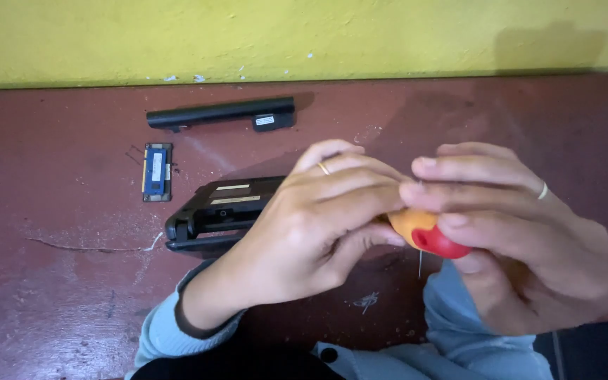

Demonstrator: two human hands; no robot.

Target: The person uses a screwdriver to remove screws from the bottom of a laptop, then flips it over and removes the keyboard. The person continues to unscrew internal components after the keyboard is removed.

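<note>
hands: left hand (304,232) and right hand (508,232) both closed round orange-red screwdriver handle (427,232), above surface near edge | shaft (420,264) thin, points down | advice: steady handle, turn slowly | laptop (212,211) behind left hand | memory module (157,172), battery (219,114) toward far edge

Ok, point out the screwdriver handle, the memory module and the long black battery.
screwdriver handle (425,232): head view, orange-and-red middle showing between the hands.
memory module (156,172): head view, blue centre.
battery (219,112): head view, middle of the bar.

Small repair workshop, scratched dark red bench (58,281) against a yellow painted wall (248,35), long black laptop battery (219,112), loose memory module (156,172), opened black laptop (219,207)
</note>
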